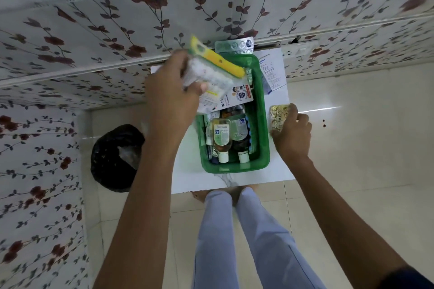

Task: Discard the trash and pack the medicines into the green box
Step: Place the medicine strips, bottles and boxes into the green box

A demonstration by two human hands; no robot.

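The green box [260,124] stands on a small white table [187,178] and holds several medicine bottles [222,138] lying on their sides. My left hand [173,87] holds a bundle of packets [220,80], one with a yellow strip, over the box's far left corner. My right hand [293,129] rests on the table right of the box, fingers closed on a gold blister strip [278,116]. A silver blister strip [234,46] lies just beyond the box's far end.
A bin lined with a black bag [117,157] stands on the floor left of the table. Printed paper leaflets [272,73] lie on the table at the box's far right. Floral-patterned walls enclose the far and left sides. My legs stand at the table's near edge.
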